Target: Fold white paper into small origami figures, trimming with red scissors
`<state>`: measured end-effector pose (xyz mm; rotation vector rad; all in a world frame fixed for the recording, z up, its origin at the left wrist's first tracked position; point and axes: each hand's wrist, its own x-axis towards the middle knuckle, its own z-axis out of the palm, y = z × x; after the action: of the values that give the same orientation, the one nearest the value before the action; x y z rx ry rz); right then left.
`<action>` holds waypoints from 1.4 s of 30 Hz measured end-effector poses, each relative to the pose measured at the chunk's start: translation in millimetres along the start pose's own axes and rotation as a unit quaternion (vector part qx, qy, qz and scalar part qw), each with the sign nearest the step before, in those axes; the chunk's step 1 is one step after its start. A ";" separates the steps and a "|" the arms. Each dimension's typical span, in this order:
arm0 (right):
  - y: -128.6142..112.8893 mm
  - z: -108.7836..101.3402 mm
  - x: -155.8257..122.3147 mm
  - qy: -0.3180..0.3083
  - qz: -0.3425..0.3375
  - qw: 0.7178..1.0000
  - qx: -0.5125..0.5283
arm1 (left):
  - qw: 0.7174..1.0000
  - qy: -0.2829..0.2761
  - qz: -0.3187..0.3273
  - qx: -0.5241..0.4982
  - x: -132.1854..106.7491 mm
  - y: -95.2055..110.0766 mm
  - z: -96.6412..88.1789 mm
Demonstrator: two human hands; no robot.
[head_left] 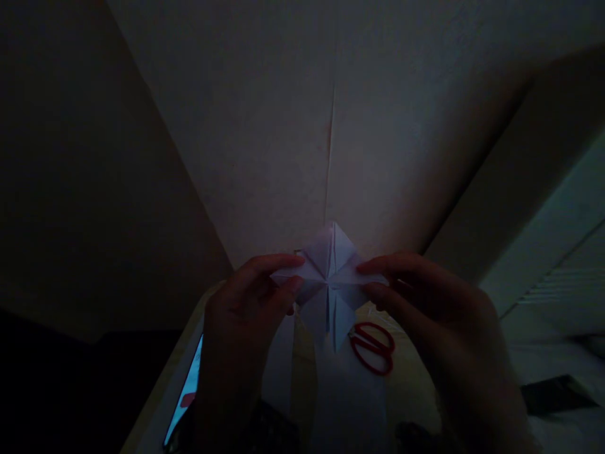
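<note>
A folded white paper piece (343, 296), star-like with several points meeting at a centre, is held up in the air between both hands. My left hand (258, 293) pinches its left point between thumb and forefinger. On the other side, the thumb and forefinger of my right hand (416, 296) grip the right point. Red-handled scissors (373, 348) lie on the table below the paper; their blades are hidden behind it. The scene is dim, so fine creases are hard to make out.
White paper sheets (347, 397) rest on the pale wooden table (302, 378). A lit phone or tablet screen (189, 384) lies at the left edge, partly behind my left wrist. A wall (265, 126) rises directly behind the table. A dark flat object (560, 395) is at the lower right.
</note>
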<state>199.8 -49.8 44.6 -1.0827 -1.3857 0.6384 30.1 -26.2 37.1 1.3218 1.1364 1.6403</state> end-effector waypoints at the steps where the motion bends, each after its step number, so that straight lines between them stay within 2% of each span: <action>1: -0.2 -0.1 0.1 0.002 0.002 1.000 0.001 | 1.000 0.003 0.001 0.008 -0.3 -0.4 -0.6; 6: -2.0 -0.8 2.2 0.003 0.001 1.000 0.002 | 1.000 0.005 0.000 -0.022 -0.9 2.1 1.5; 12: -3.6 -0.7 3.8 -0.044 0.006 0.999 -0.009 | 0.997 0.022 -0.001 -0.072 -0.7 2.4 7.0; 21: 2.5 0.3 4.6 -0.037 0.015 0.998 0.049 | 0.996 0.016 -0.023 -0.088 -3.5 5.7 8.8; 26: 0.0 0.3 4.3 -0.046 0.036 0.997 0.057 | 0.997 0.006 -0.025 -0.076 -2.5 7.6 9.0; 32: -6.4 -1.6 3.0 -0.018 0.050 0.998 0.035 | 0.997 0.043 -0.050 -0.028 -2.9 7.5 7.3; 39: 1.1 -5.2 7.3 -0.121 0.100 0.987 0.023 | 0.996 0.062 -0.056 -0.004 -1.3 5.1 5.1; 42: 0.1 -3.6 6.9 -0.082 0.098 0.991 0.030 | 0.998 0.029 -0.056 -0.030 -1.2 3.7 4.9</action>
<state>204.2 -44.5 48.2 -1.1461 -1.4012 0.9241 35.0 -27.7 40.6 1.1591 1.1649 1.6279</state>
